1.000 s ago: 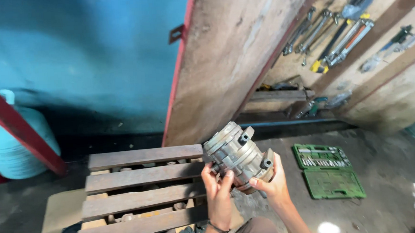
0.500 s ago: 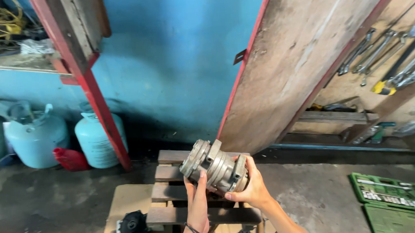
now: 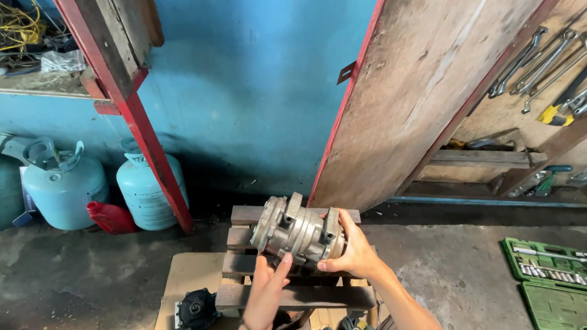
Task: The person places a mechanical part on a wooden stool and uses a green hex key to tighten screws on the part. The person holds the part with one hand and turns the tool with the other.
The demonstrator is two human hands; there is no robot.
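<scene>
A grey metal compressor body point(image 3: 296, 233), ribbed and cylindrical, is held on its side above a small wooden pallet point(image 3: 293, 295). My left hand point(image 3: 267, 295) supports it from below with the thumb up against its underside. My right hand point(image 3: 356, 252) grips its right end. A black round pulley part point(image 3: 196, 309) lies on cardboard point(image 3: 182, 284) beside the pallet's left edge.
Three pale blue gas cylinders point(image 3: 67, 189) and a red bottle point(image 3: 111, 218) stand at the blue wall on the left. A red-edged wooden door point(image 3: 429, 77) leans at centre right. Wrenches point(image 3: 542, 61) hang on the right wall. An open green socket set point(image 3: 562, 279) lies on the concrete floor.
The view has swung left, from the tool wall to the blue wall and the cylinders. Both hands keep hold of the compressor body, which now lies more level over the pallet.
</scene>
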